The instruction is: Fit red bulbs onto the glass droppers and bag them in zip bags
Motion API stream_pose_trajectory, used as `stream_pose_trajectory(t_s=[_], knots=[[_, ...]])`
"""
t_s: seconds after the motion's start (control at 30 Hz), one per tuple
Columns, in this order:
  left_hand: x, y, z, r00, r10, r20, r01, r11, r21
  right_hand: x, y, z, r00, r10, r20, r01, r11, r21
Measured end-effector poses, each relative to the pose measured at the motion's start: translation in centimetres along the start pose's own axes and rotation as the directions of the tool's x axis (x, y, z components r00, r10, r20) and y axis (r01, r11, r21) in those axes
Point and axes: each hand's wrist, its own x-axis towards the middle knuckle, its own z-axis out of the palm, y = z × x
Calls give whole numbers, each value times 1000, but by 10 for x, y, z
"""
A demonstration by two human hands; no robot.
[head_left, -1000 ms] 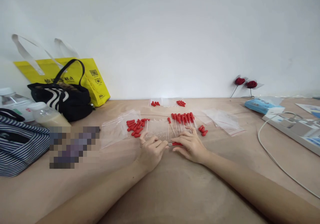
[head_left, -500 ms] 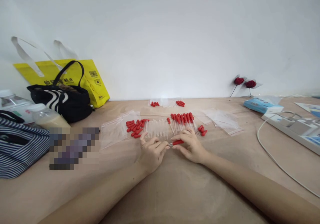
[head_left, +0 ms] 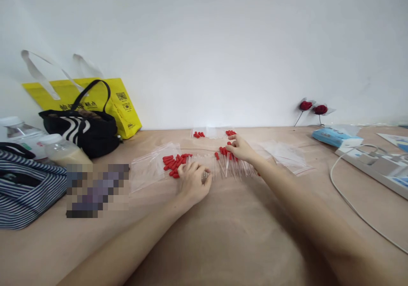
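My right hand (head_left: 244, 149) reaches over the row of finished-looking droppers and pinches a dropper by its red rubber bulb (head_left: 228, 144); its clear tube (head_left: 227, 165) points down toward me. More droppers with red bulbs lie side by side under and beside that hand, partly hidden by it. My left hand (head_left: 195, 180) is palm down with loosely curved, parted fingers, and nothing shows in it. Just beyond its fingertips lies a row of clear tubes without bulbs (head_left: 208, 160). A pile of loose red bulbs (head_left: 172, 165) sits left of these tubes.
Clear zip bags lie at left (head_left: 148, 167) and right (head_left: 285, 156). Another bag (head_left: 213, 131) with red bulbs is near the wall. A yellow bag (head_left: 127, 120), black bag (head_left: 95, 137) and striped bag (head_left: 28, 196) stand left. Tissues (head_left: 336, 137) and a white cable (head_left: 341, 196) are right.
My right hand has moved away from the left hand, forward over the dropper row, with the dropper. My left hand has let go of the tube end and loosened its fingers.
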Motion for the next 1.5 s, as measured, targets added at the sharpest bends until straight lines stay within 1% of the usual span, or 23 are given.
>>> stream_pose_trajectory(t_s=[0.07,0.17,0.33,0.43,0.5,0.57,0.63,0.73,0.77,0.8,0.9,0.97,1.07,1.13,1.23,1.33,1.4,1.47,1.5], knots=[[10,3,6,1000,1,11,-2,999,51,12,-3,7,1000,18,3,-18,997,-75],[23,10,14,999,-4,48,-1,993,116,18,-10,19,1000,26,-12,-28,980,-198],[40,20,21,988,-53,149,23,981,194,15,-19,35,1000,14,-10,-17,935,-353],[46,25,23,978,-89,190,38,965,259,12,-23,41,1000,-11,-21,2,914,-406],[49,28,23,975,-104,198,45,958,284,10,-23,41,999,-26,-41,7,907,-421],[51,30,24,973,-116,200,52,952,301,6,-21,36,997,-35,-65,5,906,-422],[53,32,25,971,-129,202,60,946,318,1,-12,26,995,-39,-88,-1,909,-416],[56,34,28,969,-143,202,68,939,337,-8,12,3,993,-24,-119,-26,917,-399],[57,35,30,968,-145,203,69,938,341,-12,22,-6,992,-7,-126,-43,920,-389],[58,35,31,968,-145,204,68,937,344,-15,34,-15,992,32,-125,-73,938,-338],[61,39,35,968,-145,207,65,935,349,-23,65,-40,997,65,-39,-73,956,-284],[62,40,37,967,-146,209,65,934,351,-28,82,-53,998,43,53,-29,971,-239],[63,40,34,963,-149,224,65,938,341,-31,96,-65,981,-17,192,48,986,-160],[64,38,28,957,-154,245,70,944,321,-30,101,-69,954,-59,292,87,993,-84],[64,31,13,941,-156,302,74,961,266,-28,102,-69,911,-83,404,82,996,19],[57,20,-7,917,-113,383,47,983,178,-26,99,-66,888,-83,453,65,996,54],[46,12,-18,905,-67,421,21,993,113,-26,97,-65,874,-88,478,56,995,82],[32,4,-25,903,-17,429,-2,999,44,-25,96,-63,867,-92,490,40,992,116],[24,0,-27,910,24,413,-21,1000,-11,-25,96,-63,867,-95,490,35,991,130]])
